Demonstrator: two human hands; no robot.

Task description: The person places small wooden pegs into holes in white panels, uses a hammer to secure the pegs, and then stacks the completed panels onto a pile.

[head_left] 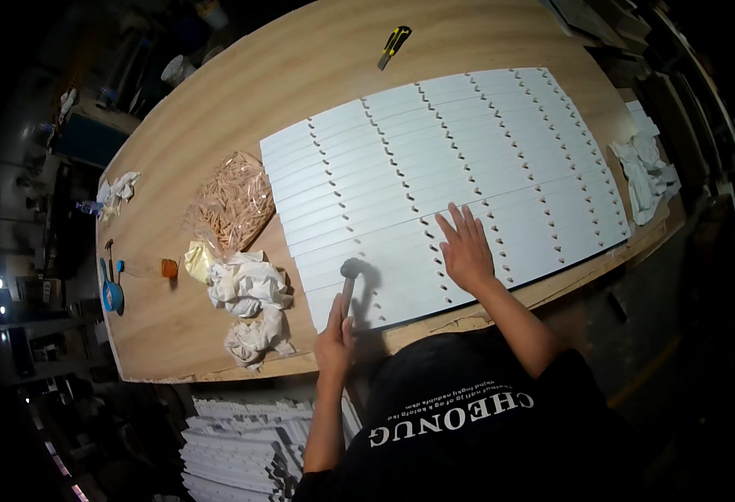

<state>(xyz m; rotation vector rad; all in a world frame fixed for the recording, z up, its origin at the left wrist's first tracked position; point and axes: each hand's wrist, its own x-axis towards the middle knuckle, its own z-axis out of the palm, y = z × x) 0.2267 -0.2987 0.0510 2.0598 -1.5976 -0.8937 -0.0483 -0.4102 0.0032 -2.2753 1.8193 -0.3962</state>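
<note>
My left hand (334,339) is closed around the handle of a small hammer (349,280), its dark grey head up over the white boards. Flat strips of white board (367,192) lie side by side on the table. Short wooden dowels (429,235) stand up from them in several rows. My right hand (470,258) rests on the boards near their front edge, fingers stretched out, between two dowel rows. It holds nothing that I can see.
Left of the boards are a clear bag of wooden dowels (235,201), crumpled white cloths (250,284), an orange jar (169,268) and a blue scoop (111,293). A yellow-black utility knife (394,47) lies beyond. White cloth (644,171) sits at the right; stacked white strips (233,443) stand below the table (158,351).
</note>
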